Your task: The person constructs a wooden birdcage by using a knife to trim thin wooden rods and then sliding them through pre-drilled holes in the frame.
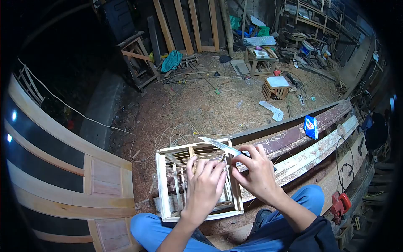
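Note:
A small crate-like frame of pale wooden slats (164, 189) stands between my knees, with thin bars across its inside. My right hand (257, 171) is closed round a knife (216, 143), its handle mostly hidden by my fingers. The blade points to the left, over the far side of the frame. My left hand (205, 181) is over the middle of the frame, fingers curled and close together. What those fingers grip, if anything, is hidden from this angle. Both hands are near each other, the left one lower than the blade.
Long weathered planks (310, 156) run off to the right, carrying a blue packet (310, 127). A red power tool (340, 204) lies at the lower right. Panelled wooden doors (110, 187) are at the left. Beyond, a slatted stool (277, 86) and loose wire (178, 132) are on the ground.

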Demonstrator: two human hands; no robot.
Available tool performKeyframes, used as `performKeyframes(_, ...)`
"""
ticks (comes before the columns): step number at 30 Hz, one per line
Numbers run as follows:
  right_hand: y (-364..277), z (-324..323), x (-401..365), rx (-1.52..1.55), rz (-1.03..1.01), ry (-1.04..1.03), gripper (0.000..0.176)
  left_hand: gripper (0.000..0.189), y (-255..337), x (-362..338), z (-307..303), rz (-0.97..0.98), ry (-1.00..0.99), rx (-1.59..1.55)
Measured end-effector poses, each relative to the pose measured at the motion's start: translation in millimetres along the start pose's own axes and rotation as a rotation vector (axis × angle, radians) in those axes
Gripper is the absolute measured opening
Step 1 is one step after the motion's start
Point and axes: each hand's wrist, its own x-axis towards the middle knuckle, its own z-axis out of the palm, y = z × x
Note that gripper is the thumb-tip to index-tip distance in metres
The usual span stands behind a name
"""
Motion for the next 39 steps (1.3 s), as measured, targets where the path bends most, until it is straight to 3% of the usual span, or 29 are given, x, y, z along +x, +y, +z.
performKeyframes(39,5.7,-8.5,-6.5,-0.001,0.014,-0.001,0.014,0.014,10.9,6.2,18.9,-0.09,0.049,-0.026)
